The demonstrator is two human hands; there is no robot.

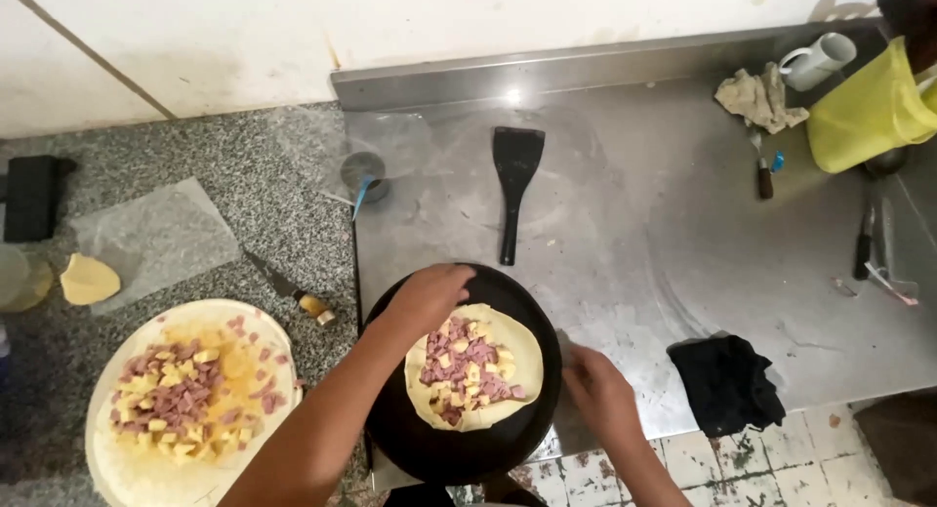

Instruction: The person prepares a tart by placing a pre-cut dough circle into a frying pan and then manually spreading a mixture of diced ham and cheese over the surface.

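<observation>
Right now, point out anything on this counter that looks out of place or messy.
A few filling cubes lie scattered off the main heap on the white plate. A crumpled rag sits by the back wall and a black cloth is bunched at the counter's front edge. Nothing looks broken.

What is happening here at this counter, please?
A person is filling a round piece of dough that lies on a black pan. The left hand touches the far edge of the dough, which carries diced pink meat and yellow cubes. The right hand rests at the pan's right rim. A white plate to the left holds more of the same filling. A black spatula lies on the steel counter beyond the pan.
</observation>
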